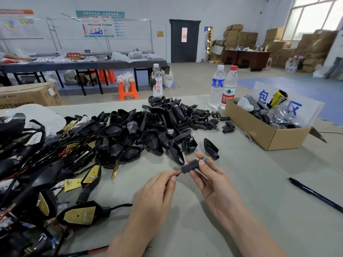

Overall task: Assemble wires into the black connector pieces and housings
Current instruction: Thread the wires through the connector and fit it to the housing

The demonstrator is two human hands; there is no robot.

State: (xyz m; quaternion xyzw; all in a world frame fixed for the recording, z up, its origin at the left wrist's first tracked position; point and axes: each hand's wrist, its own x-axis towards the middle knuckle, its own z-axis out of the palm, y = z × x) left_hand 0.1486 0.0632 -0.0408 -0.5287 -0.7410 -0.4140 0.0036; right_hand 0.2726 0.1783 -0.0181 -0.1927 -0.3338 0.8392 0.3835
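**Threading wires through a black connector piece**

The red and black wires (177,173) are pinched between thumb and fingertips of the left hand (156,193), close behind the connector piece (189,166), probably so that they can be pushed without buckling. The connector piece is gripped by thumb and fingers of the right hand (209,182), above the table (259,210). Metal terminals (206,158) are seen protruding from its far end, so the wires are judged to be fed through already. One loose housing (210,148) is laid just beyond the fingers, likely kept within reach as the next part.

Farther out, the heap of housings (148,130) and the small plugs (200,117) are piled at mid-table. Wired units (79,216) with brass-coloured boards are gathered to the left, seemingly as stock sorted by kind. A pen (315,194) is left at the right.

As for writing, the red-labelled bottle (230,88) is marked 农夫山泉. Another bottle (157,80) carries red characters ending 白开. Behind the cardboard box (259,132) a sign (295,106) shows blue 包 and 区, the middle character being hidden. A red placard (73,55) on the far bench (111,64) is read as 不合格区.
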